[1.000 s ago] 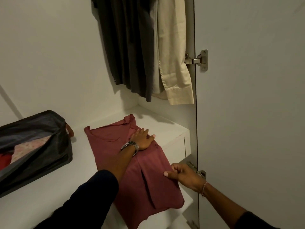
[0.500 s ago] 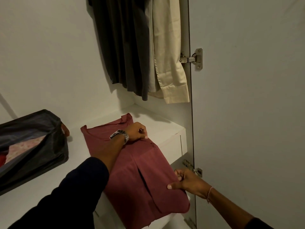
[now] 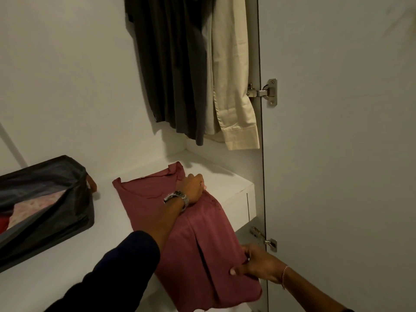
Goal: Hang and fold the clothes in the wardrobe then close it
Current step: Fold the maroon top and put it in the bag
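Here both hands grip maroon shirt [image 3: 146,199] on shelf [image 3: 225,183] — left hand [image 3: 193,185], right hand [image 3: 258,265].

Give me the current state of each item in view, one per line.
Red shirt: partly folded, flat on shelf, lower end overhanging the edge.
Left hand: gripping shirt's right edge.
Right hand: pinching shirt's lower right edge.
Door: open.
Bag: open, clothes inside.
Dark shirt: hanging.
Cream shirt: hanging.

dark navy sleeve [image 3: 117,269], silver wristwatch [image 3: 176,197], thin bracelet [image 3: 284,276]
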